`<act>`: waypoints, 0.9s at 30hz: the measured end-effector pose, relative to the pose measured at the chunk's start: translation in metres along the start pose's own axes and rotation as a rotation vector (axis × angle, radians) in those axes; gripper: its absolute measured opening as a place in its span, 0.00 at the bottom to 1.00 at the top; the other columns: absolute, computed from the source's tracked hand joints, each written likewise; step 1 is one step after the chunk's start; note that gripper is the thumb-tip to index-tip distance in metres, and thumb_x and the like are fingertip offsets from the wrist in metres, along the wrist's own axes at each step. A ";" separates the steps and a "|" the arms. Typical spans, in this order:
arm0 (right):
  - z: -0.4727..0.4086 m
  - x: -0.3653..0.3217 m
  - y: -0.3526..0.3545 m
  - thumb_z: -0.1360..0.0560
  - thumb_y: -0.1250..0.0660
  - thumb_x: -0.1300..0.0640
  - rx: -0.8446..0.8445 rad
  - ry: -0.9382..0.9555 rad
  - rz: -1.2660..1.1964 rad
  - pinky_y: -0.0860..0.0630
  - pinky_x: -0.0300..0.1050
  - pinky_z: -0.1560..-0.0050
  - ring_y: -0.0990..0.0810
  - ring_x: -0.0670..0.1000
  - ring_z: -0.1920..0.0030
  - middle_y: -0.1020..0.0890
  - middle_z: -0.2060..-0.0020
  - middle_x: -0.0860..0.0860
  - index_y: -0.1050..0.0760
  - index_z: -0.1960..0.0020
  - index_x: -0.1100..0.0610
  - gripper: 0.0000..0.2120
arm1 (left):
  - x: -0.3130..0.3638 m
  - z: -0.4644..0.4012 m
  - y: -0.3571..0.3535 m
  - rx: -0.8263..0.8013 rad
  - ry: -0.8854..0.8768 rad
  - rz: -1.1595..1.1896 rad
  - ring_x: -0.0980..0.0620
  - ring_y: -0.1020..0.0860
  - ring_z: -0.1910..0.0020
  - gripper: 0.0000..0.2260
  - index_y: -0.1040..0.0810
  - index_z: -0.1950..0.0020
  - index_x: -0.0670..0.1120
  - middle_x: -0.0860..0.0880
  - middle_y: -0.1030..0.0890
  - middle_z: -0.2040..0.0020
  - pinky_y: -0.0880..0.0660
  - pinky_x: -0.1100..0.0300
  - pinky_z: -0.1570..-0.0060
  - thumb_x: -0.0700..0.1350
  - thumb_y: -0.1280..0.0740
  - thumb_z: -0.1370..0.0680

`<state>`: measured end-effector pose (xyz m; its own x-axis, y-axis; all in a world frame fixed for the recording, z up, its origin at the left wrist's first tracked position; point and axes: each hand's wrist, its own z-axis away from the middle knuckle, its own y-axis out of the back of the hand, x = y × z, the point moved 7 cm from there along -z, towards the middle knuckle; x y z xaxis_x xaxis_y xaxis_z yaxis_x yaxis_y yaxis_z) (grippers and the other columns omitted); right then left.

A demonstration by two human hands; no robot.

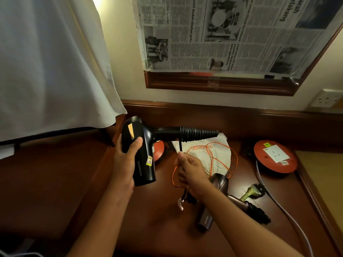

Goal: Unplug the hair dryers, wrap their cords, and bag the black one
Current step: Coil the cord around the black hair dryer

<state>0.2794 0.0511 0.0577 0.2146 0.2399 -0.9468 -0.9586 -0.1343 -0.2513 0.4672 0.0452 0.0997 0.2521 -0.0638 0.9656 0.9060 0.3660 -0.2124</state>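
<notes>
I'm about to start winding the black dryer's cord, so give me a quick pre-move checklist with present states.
1. Left hand grips the black hair dryer by its barrel: ok.
2. Right hand pinches the black cord below the handle: ok.
3. Cord unplugged: cannot tell, the plug end is hidden behind the right hand.
4. Cord free of the bag's orange drawstring: not ok, it loops by the hand.
5. White drawstring bag within reach on the desk: ok.

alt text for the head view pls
The left hand grips a black hair dryer above a wooden desk while the right hand holds its cord. A white drawstring bag and brown hair dryer lie behind.
</notes>
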 end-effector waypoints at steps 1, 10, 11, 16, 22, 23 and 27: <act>-0.001 0.000 0.001 0.19 0.45 0.47 0.013 -0.005 0.004 0.47 0.34 0.77 0.45 0.46 0.80 0.40 0.79 0.48 0.30 0.63 0.57 0.19 | 0.000 0.000 0.000 -0.002 0.004 0.002 0.45 0.19 0.47 0.23 0.29 0.32 0.55 0.47 0.19 0.42 0.21 0.48 0.53 0.48 0.30 0.26; -0.015 0.006 0.003 0.18 0.46 0.56 -0.117 0.009 -0.055 0.42 0.37 0.76 0.41 0.46 0.76 0.36 0.73 0.50 0.26 0.58 0.60 0.15 | -0.002 0.003 0.001 -0.068 0.065 0.030 0.42 0.18 0.51 0.23 0.26 0.37 0.57 0.43 0.18 0.44 0.22 0.48 0.57 0.52 0.27 0.32; -0.016 0.004 0.004 0.18 0.45 0.56 -0.106 0.011 -0.021 0.42 0.36 0.76 0.41 0.46 0.76 0.37 0.73 0.51 0.26 0.58 0.60 0.15 | -0.001 0.003 0.001 -0.086 0.071 0.029 0.42 0.18 0.53 0.24 0.26 0.37 0.56 0.43 0.18 0.45 0.22 0.49 0.59 0.52 0.27 0.32; -0.023 -0.001 0.018 0.24 0.39 0.41 0.038 -0.041 0.294 0.42 0.33 0.79 0.40 0.46 0.82 0.37 0.82 0.47 0.33 0.71 0.58 0.25 | 0.008 0.005 -0.001 -0.151 0.074 0.078 0.48 0.17 0.64 0.23 0.27 0.36 0.52 0.45 0.16 0.55 0.21 0.55 0.70 0.49 0.28 0.30; -0.032 -0.021 0.021 0.19 0.42 0.52 -0.177 -0.018 0.328 0.43 0.37 0.75 0.42 0.45 0.77 0.37 0.78 0.45 0.30 0.63 0.58 0.16 | 0.016 0.005 0.008 -0.167 0.094 0.079 0.47 0.17 0.66 0.19 0.25 0.40 0.54 0.45 0.16 0.57 0.20 0.54 0.69 0.50 0.32 0.31; -0.033 -0.027 0.024 0.19 0.42 0.55 -0.195 -0.027 0.358 0.41 0.39 0.74 0.40 0.45 0.76 0.37 0.77 0.45 0.28 0.60 0.59 0.14 | 0.018 0.006 0.009 -0.181 0.098 0.079 0.47 0.18 0.65 0.18 0.25 0.41 0.55 0.45 0.16 0.56 0.20 0.54 0.68 0.50 0.32 0.31; -0.032 -0.055 0.040 0.22 0.37 0.55 -0.113 -0.048 0.638 0.33 0.42 0.67 0.34 0.46 0.70 0.32 0.72 0.46 0.24 0.57 0.60 0.10 | 0.019 0.008 0.009 -0.220 0.106 0.042 0.46 0.17 0.62 0.20 0.26 0.38 0.54 0.43 0.17 0.52 0.21 0.54 0.68 0.50 0.30 0.30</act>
<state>0.2351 0.0016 0.0929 -0.4011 0.1217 -0.9079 -0.8688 -0.3646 0.3350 0.4774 0.0551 0.1177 0.3151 -0.1544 0.9364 0.9432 0.1600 -0.2911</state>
